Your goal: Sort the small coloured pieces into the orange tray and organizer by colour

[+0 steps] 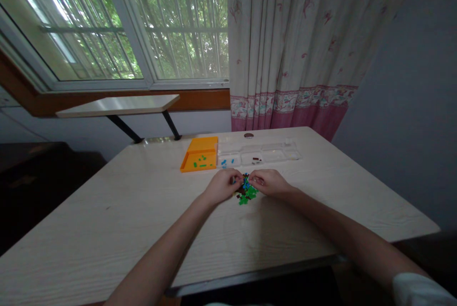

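A small heap of toy building bricks [247,195], green, blue and brown, lies on the table between my two hands. My left hand [224,184] touches the heap's left side, its thumb and fingers closed in a pinch. On the right side, my right hand [269,182] is curled with fingertips pressed together at the upper edge of the heap. Whatever is pinched in either hand is too small to make out. Just beyond sit an orange tray [184,165] with several green bricks and a clear compartment tray [274,157] holding blue bricks at its left and brown ones near its middle.
The pale wooden table [143,211] extends around both arms, its front edge close to my body. A raised shelf [121,103] on black supports stands at the back left. Behind the table are a barred window [185,20] and a patterned curtain [285,49]. A dark round spot [249,135] marks the far edge.
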Available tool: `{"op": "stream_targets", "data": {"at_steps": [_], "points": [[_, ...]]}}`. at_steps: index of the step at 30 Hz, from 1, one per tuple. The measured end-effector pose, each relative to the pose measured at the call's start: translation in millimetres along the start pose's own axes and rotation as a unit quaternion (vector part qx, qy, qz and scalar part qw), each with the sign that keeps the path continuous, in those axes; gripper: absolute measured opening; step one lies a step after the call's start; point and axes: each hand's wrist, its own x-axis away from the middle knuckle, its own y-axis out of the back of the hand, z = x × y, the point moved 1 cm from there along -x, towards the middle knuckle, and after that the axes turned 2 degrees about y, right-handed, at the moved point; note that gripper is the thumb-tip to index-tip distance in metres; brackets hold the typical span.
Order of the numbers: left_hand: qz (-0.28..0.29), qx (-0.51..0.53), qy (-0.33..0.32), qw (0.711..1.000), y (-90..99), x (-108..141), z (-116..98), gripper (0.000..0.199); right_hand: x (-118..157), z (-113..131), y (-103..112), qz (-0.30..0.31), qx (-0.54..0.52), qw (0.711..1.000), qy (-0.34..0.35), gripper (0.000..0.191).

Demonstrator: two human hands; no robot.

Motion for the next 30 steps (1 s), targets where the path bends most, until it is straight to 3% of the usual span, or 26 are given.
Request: {"op": "stream_targets", "data": {"at_steps": [7,13,30], "points": [[-0.004,0.069,0.041,0.997,-6.2,-3,6,0.019,-1,2,-2,-0.034,0.009,0.999,-0.010,0.017],[0.010,0.127,0.036,0.991,-9.9,-4,9,0.022,-4,0,-8,-0.036,0.027,0.998,-0.037,0.018],[0.019,0.125,0.033,0.991,-8.7,-5,12,0.024,-3,3,-8,-0.009,-0.003,0.999,-0.043,0.021]]}}
